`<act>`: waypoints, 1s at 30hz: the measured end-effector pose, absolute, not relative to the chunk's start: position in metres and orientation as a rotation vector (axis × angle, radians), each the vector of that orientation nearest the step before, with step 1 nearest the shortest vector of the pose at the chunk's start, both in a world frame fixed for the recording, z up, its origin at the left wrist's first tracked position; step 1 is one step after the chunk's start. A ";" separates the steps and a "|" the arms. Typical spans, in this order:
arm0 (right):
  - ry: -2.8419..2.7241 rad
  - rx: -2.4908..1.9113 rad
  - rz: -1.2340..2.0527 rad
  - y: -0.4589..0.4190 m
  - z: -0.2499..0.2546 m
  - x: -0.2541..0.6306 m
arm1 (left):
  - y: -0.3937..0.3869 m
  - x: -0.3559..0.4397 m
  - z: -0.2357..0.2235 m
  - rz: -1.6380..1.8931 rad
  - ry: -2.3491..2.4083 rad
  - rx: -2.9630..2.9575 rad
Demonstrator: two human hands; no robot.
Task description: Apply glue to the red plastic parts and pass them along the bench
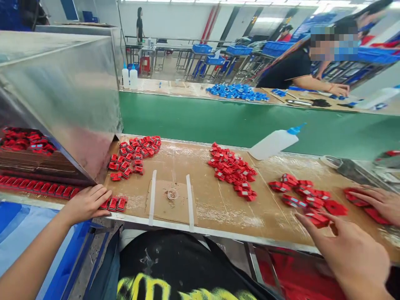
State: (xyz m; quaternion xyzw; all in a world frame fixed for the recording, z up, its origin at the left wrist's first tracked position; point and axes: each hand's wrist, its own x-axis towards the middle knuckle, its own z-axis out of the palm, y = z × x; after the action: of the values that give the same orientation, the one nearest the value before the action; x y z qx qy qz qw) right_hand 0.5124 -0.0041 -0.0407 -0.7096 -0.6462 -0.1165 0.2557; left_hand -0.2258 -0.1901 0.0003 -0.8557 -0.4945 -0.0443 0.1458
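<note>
A left hand is resting open, palm down, on the counter, just beside a short row of red parts, with a loose heap of red parts lying beyond it by a steel hood. A cardboard sheet is sitting under two tape strips mid-counter, next to a second heap and a white squeeze bottle lying on its side. At right, an open right hand is reaching over a third heap, gripping nothing visible, while another hand is entering from the edge, its owner unseen. Blue crates are standing far off, their contents hidden.
</note>
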 end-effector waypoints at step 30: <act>-2.989 -0.668 0.408 0.056 0.067 0.100 | -0.058 -0.086 0.040 -0.086 -1.801 -2.165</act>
State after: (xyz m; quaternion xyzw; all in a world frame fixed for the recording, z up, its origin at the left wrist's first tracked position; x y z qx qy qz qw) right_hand 0.1003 0.0564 0.0672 -0.2162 -0.9671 0.1319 0.0257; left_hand -0.0858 -0.0576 0.0401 -0.7583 -0.6309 -0.0302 0.1615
